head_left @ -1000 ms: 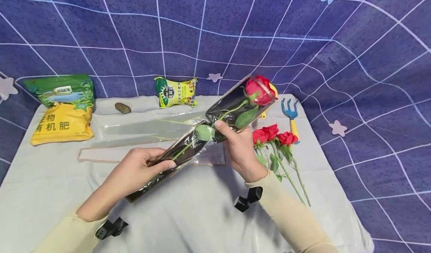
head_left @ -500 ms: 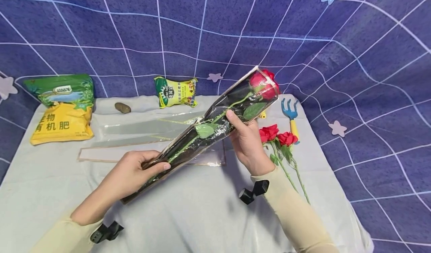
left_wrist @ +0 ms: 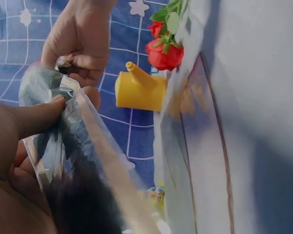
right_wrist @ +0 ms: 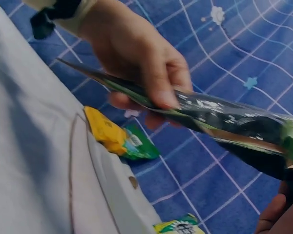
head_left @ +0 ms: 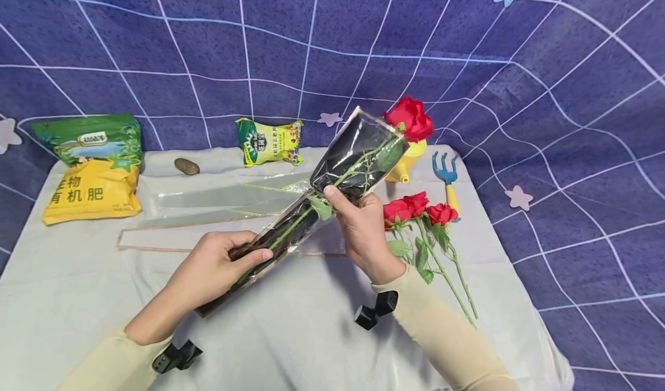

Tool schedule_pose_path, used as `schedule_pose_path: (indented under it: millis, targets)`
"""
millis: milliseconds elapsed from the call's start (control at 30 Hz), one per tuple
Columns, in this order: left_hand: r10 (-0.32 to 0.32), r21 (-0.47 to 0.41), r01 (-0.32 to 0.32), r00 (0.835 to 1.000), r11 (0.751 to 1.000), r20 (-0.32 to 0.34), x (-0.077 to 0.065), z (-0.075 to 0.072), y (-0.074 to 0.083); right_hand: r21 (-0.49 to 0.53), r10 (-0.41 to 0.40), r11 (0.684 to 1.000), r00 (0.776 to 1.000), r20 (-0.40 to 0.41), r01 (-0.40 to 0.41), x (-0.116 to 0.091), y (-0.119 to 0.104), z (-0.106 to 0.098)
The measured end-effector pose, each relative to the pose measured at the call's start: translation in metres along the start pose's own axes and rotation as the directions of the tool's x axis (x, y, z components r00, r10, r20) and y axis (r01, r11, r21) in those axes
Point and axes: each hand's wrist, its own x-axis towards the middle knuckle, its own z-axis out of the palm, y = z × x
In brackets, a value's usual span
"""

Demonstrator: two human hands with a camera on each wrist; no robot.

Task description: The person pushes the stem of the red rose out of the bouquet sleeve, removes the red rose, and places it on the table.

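A flower sleeve [head_left: 358, 140], black with a clear front and a pale gold edge, slants up to the right above the table. Inside it runs the green stem of a red rose [head_left: 409, 118], whose bloom stands out past the wide upper end. My left hand [head_left: 213, 264] grips the narrow lower part, thumb on the clear front. Higher up, my right hand [head_left: 366, 235] pinches the sleeve at a crease, its thumb beside a green leaf [head_left: 322, 207]. In the right wrist view the sleeve [right_wrist: 234, 119] appears almost edge-on.
Several red roses [head_left: 441, 213] lie at right near a blue hand fork [head_left: 445, 174] and a yellow watering can [head_left: 410, 161]. Flat clear sleeves [head_left: 171, 239] lie behind my hands. Along the back are a fertilizer bag [head_left: 90, 186], a stone [head_left: 187, 166] and a small green-yellow packet [head_left: 270, 142].
The bloom, earlier behind the sleeve's film, now sticks out beyond its upper edge. My right hand went up and right, then back down and left, and the sleeve's wide end swung left.
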Motion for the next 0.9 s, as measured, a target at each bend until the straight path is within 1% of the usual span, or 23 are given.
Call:
schedule_pose_path:
  millis: [133,300,467,633,733,900]
  targets:
    - [-0.001,-0.014,0.001,1.000,1.000,-0.018,0.001,0.000,0.003,0.001,0.009,1.000,1.000,0.003,-0.009,-0.006,0.004,0.001]
    - [-0.013,-0.016,0.013,1.000,1.000,-0.018,0.000,-0.002,0.003,-0.017,0.008,1.000,1.000,0.011,-0.008,-0.005,0.002,0.000]
    - [-0.031,0.010,0.031,0.999,0.999,-0.010,-0.001,-0.008,0.002,-0.034,-0.025,0.999,1.000,0.006,0.026,0.003,-0.007,-0.006]
    - [-0.039,0.048,0.040,0.999,0.998,-0.006,-0.004,-0.013,0.002,-0.060,-0.041,0.997,0.999,0.029,0.043,0.006,-0.014,-0.009]
    - [-0.043,0.059,0.043,0.999,0.997,0.003,-0.004,-0.015,0.003,-0.029,-0.036,0.999,0.999,0.032,0.037,0.007,-0.015,-0.010]
    - [-0.041,0.060,0.040,0.999,0.997,0.011,-0.005,-0.020,0.003,0.059,0.016,0.998,1.000,0.016,-0.017,0.010,-0.022,-0.014]
